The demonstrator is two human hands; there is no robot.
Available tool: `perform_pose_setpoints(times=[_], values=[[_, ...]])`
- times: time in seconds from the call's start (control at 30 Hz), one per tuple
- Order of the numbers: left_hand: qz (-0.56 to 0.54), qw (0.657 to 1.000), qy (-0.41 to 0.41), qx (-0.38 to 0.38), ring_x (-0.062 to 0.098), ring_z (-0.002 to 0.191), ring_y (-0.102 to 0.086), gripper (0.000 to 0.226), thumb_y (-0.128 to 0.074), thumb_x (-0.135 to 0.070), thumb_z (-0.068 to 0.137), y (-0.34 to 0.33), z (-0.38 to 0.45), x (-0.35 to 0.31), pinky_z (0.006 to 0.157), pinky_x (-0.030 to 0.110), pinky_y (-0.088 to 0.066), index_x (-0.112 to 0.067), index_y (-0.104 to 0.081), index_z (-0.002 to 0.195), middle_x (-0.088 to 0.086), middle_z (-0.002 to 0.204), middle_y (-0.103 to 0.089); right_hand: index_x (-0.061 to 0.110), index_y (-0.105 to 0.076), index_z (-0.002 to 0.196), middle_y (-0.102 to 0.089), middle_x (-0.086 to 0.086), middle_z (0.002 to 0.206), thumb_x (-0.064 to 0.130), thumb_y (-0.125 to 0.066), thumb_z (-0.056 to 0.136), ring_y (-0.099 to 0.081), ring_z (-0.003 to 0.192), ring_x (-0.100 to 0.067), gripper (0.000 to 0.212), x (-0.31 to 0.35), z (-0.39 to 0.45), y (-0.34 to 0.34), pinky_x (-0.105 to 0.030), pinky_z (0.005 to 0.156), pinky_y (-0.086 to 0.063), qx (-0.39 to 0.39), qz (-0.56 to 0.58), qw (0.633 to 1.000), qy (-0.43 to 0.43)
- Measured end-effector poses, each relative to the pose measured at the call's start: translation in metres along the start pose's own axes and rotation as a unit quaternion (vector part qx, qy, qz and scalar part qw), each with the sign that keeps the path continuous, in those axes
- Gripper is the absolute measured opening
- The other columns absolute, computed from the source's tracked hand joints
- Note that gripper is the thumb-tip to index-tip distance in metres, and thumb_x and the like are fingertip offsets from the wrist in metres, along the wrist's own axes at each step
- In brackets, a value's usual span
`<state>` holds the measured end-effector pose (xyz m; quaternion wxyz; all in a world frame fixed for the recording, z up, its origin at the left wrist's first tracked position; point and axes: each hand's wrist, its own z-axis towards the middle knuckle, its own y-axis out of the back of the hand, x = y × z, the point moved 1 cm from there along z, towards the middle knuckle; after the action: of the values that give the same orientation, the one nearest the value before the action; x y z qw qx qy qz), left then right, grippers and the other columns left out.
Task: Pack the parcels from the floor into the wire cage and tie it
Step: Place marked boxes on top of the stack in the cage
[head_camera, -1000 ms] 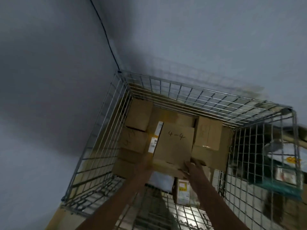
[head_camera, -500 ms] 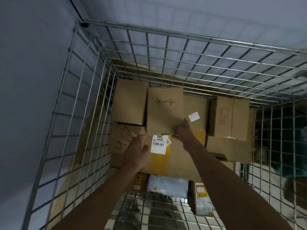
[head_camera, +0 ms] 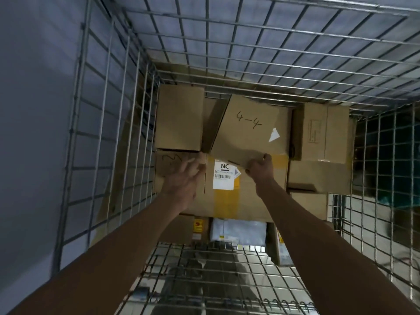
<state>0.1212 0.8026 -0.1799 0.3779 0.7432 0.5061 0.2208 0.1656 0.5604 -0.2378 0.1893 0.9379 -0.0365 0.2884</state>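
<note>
I look down into the wire cage point(head_camera: 106, 137), which holds several cardboard parcels. A brown box marked "4-4" point(head_camera: 247, 130) lies tilted on top at the back. My right hand point(head_camera: 259, 165) grips its near edge. My left hand point(head_camera: 184, 178) hovers with spread fingers just left of that box, over a larger box with yellow tape and a white NC label point(head_camera: 238, 198). A plain box point(head_camera: 179, 117) sits at the back left.
More boxes point(head_camera: 320, 133) fill the right side of the cage. A white plastic mailer point(head_camera: 238, 231) and small parcels lie below the taped box. The cage's near wire panel point(head_camera: 216, 280) is under my forearms. A grey wall stands left.
My head moved closer over the cage. The "4-4" box shifted right and turned askew. My left hand let go of it and opened; the right still grips its edge.
</note>
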Motion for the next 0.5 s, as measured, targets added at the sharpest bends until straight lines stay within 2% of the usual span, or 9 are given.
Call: perform_pose_setpoints(times=[0.07, 0.17, 0.3, 0.43, 0.5], values=[[-0.031, 0.999, 0.011, 0.008, 0.038, 0.156, 0.011, 0.098, -0.067, -0.046, 0.092, -0.006, 0.002, -0.001, 0.121, 0.055, -0.032, -0.029, -0.002, 0.163, 0.004, 0.168, 0.024, 0.016, -0.036, 0.15, -0.059, -0.01, 0.123, 0.017, -0.055, 0.096, -0.062, 0.093, -0.021, 0.058, -0.003, 0.003, -0.002, -0.053, 0.09, -0.059, 0.006, -0.015, 1.0, 0.021], [-0.069, 0.997, 0.02, 0.012, 0.039, 0.155, 0.019, 0.1, -0.063, -0.052, 0.09, -0.016, -0.003, -0.008, 0.125, 0.057, -0.022, -0.026, -0.001, 0.164, 0.006, 0.168, 0.025, 0.02, -0.039, 0.15, -0.059, -0.01, 0.133, 0.023, -0.055, 0.094, -0.064, 0.107, -0.029, 0.058, -0.004, 0.009, -0.004, -0.053, 0.091, -0.059, 0.023, -0.043, 0.997, 0.056], [-0.092, 0.996, 0.015, 0.006, 0.036, 0.154, 0.025, 0.101, -0.062, -0.052, 0.09, -0.023, -0.012, -0.006, 0.125, 0.058, -0.021, -0.028, 0.002, 0.164, 0.003, 0.167, 0.03, 0.026, -0.041, 0.148, -0.056, -0.006, 0.135, 0.019, -0.054, 0.094, -0.058, 0.121, -0.029, 0.057, 0.014, 0.013, -0.006, -0.052, 0.099, -0.055, 0.048, -0.03, 0.996, 0.064], [-0.103, 0.995, 0.016, -0.002, 0.035, 0.156, 0.02, 0.097, -0.065, -0.045, 0.091, -0.021, -0.015, -0.005, 0.121, 0.055, -0.025, -0.03, -0.002, 0.164, 0.001, 0.169, 0.026, 0.025, -0.041, 0.148, -0.057, -0.006, 0.135, 0.023, -0.053, 0.095, -0.057, 0.123, -0.03, 0.055, 0.01, 0.015, -0.009, -0.053, 0.101, -0.054, 0.055, -0.05, 0.995, 0.072], [-0.101, 0.995, 0.014, -0.008, 0.036, 0.156, 0.018, 0.096, -0.064, -0.045, 0.09, -0.026, -0.018, -0.007, 0.123, 0.058, -0.025, -0.028, -0.005, 0.164, 0.003, 0.169, 0.024, 0.026, -0.042, 0.148, -0.057, -0.006, 0.136, 0.024, -0.053, 0.095, -0.057, 0.124, -0.031, 0.054, 0.01, 0.015, -0.011, -0.053, 0.101, -0.054, 0.056, -0.039, 0.996, 0.065]])
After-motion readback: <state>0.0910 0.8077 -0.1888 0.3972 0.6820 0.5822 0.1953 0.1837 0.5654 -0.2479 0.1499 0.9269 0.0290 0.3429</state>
